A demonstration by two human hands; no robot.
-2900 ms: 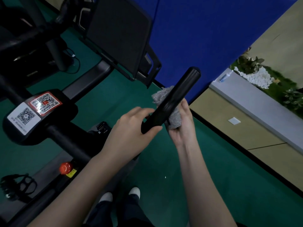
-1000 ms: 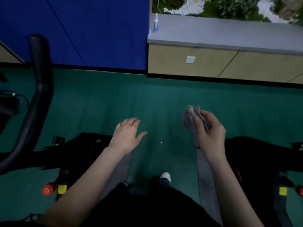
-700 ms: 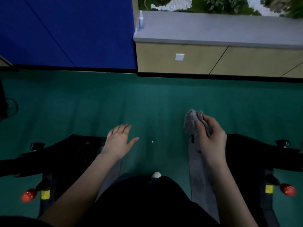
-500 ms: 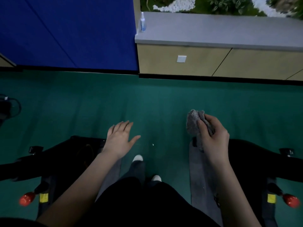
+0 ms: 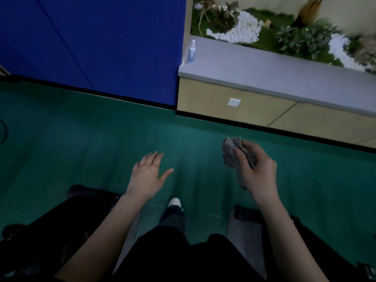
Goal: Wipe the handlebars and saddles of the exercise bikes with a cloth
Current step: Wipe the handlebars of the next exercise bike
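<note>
My right hand (image 5: 258, 171) grips a crumpled grey cloth (image 5: 231, 152) in the air over the green floor. My left hand (image 5: 147, 176) hovers to its left with fingers straight and spread, holding nothing. Dark parts of one exercise bike (image 5: 50, 226) lie at the lower left, and the black base of another bike (image 5: 284, 231) sits at the lower right. No handlebar or saddle shows in this view.
Green floor (image 5: 101, 143) stretches ahead to a blue wall (image 5: 101, 41). A beige cabinet with a grey top (image 5: 264, 72) stands at the right, with a small spray bottle (image 5: 191, 51) on its corner and plants behind. My white shoe (image 5: 175, 202) steps forward between the bikes.
The handlebar I was wiping has left the view. I have walked forward between the two bikes; the wall and cabinet are closer. The cloth stays in my right hand.
</note>
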